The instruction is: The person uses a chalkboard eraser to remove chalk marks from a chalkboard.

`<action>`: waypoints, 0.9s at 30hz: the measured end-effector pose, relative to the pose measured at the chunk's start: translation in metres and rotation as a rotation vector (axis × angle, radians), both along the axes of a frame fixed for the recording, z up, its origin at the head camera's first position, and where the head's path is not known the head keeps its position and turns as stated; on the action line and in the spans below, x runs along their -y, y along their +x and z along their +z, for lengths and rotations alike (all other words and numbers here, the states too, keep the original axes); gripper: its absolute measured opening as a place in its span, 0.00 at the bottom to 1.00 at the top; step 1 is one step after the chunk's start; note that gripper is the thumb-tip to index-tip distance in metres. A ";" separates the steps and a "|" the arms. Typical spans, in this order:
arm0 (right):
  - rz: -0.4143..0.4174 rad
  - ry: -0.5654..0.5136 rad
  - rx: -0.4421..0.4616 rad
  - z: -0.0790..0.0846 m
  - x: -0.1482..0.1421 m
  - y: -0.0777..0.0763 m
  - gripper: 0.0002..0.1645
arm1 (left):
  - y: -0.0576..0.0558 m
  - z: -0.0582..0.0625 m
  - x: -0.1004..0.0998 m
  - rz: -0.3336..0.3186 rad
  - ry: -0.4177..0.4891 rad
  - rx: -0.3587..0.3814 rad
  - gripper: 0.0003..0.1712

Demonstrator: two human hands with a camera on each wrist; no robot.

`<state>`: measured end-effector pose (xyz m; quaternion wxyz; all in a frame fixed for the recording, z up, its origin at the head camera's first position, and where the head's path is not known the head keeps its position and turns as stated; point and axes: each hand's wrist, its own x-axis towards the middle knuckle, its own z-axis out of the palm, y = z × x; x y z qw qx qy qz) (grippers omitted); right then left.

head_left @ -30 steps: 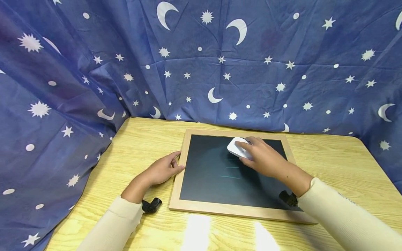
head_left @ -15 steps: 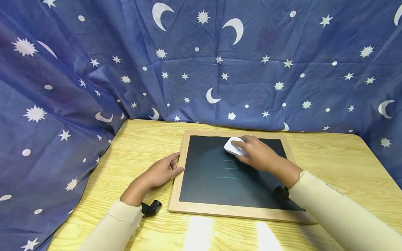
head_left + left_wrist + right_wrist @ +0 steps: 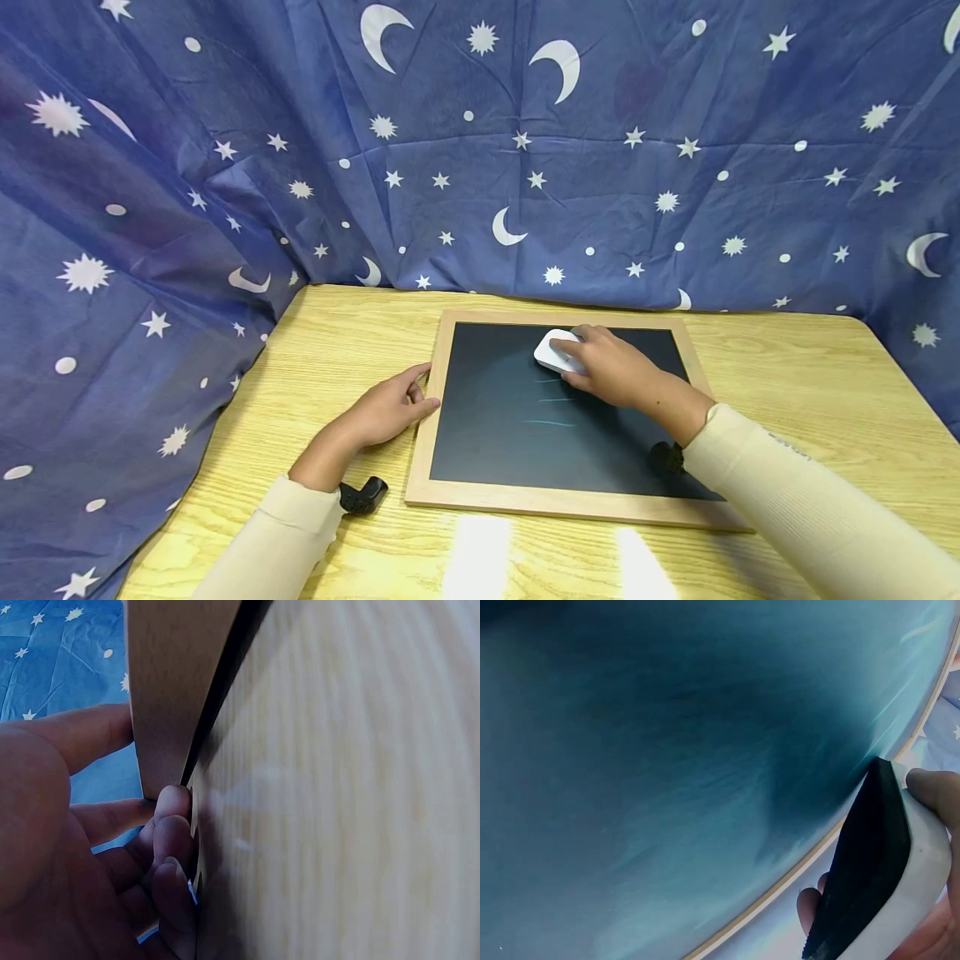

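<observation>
A chalkboard (image 3: 495, 454) with a light wooden frame lies on the table. My right hand (image 3: 618, 367) grips a white eraser (image 3: 553, 353) over its upper middle. In the right wrist view the dark felt (image 3: 866, 859) of the eraser shows, tilted, one end close to the board face. Several thin blue-green chalk lines (image 3: 549, 422) run below the eraser. At the board's left side, my left hand (image 3: 384, 410) holds the frame (image 3: 169, 690), thumb over its face and the other fingers bent against its outer edge.
The wooden table (image 3: 345, 325) extends around the board on all sides. Behind and to the left hangs a blue curtain (image 3: 420, 212) with white moons and stars. A black wrist camera (image 3: 363, 496) sits under my left cuff, another (image 3: 666, 457) by my right.
My right hand has shifted a little to the left with the eraser, mostly in the earlier half second. The left hand stays at the frame. The chalk lines look the same.
</observation>
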<state>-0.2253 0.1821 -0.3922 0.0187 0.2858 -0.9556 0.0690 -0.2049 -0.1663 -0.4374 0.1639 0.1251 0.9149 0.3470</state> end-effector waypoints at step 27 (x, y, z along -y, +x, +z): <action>-0.081 0.026 0.026 0.007 -0.041 0.014 0.31 | -0.003 0.000 0.001 -0.015 -0.011 -0.010 0.40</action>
